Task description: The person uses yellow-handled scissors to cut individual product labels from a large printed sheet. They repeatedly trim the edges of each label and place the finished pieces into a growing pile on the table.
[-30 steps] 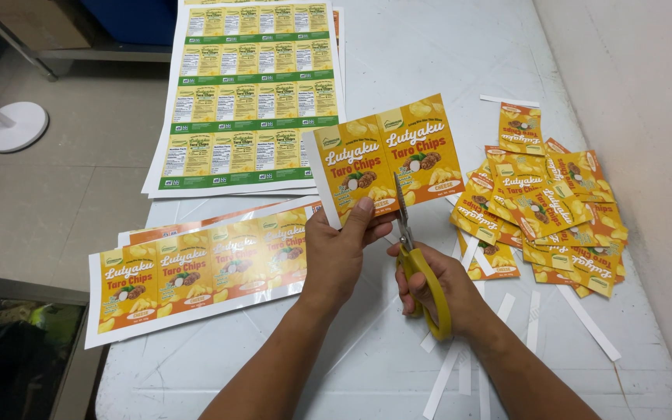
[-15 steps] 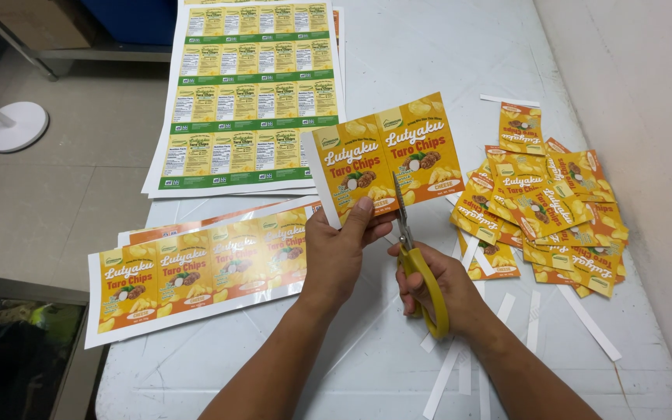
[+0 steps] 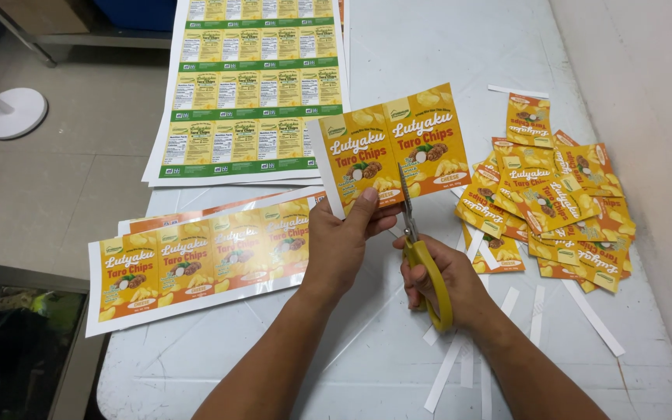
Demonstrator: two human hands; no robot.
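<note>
a pair of joined orange labels [image 3: 390, 148] is pinched by the left hand [image 3: 344, 245], thumb on top, held above the bench [image 3: 445, 47]. yellow-handled scissors [image 3: 421, 249] are gripped by the right hand [image 3: 449, 284], fingers curled thru the loops, blades at the seam btw the 2 labels. judged: cut mid-way; a straight push up the seam is needed next. cut pile [image 3: 558, 202] lies close right, uncut strip [image 3: 196, 260] left; room ahead is open.

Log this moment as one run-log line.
left hand: holds two-label strip | right hand: yellow scissors cutting between labels | cut labels pile right | white table
</note>
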